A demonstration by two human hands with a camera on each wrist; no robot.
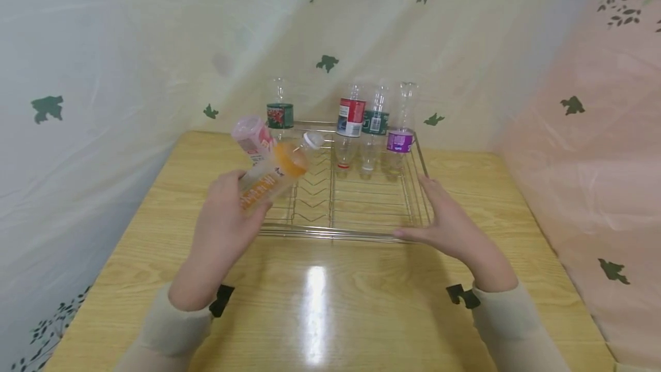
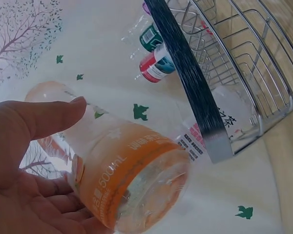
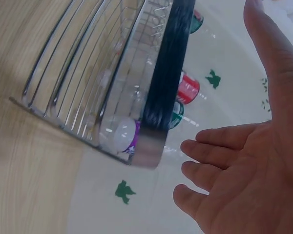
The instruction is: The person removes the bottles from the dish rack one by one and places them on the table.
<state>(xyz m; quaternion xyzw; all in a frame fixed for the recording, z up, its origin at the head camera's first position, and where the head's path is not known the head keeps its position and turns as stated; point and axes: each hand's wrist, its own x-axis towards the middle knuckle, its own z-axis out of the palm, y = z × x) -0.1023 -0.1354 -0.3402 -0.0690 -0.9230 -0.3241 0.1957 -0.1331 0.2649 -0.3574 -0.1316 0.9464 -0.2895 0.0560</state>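
Note:
My left hand grips a clear plastic bottle with an orange label, thumb on one side and fingers on the other. The bottle is tilted over the left part of a wire dish rack, its white cap toward the upper right. In the left wrist view the bottle's clear base points away from the palm. Just behind it a pink-labelled bottle leans at the rack's left side, partly hidden. My right hand is spread and holds nothing, by the rack's front right corner.
Upside-down bottles stand along the rack's back: a green-labelled one at left, then a red-labelled one, another green-labelled one and a purple-labelled one. The rack rests on a wooden table against a patterned curtain.

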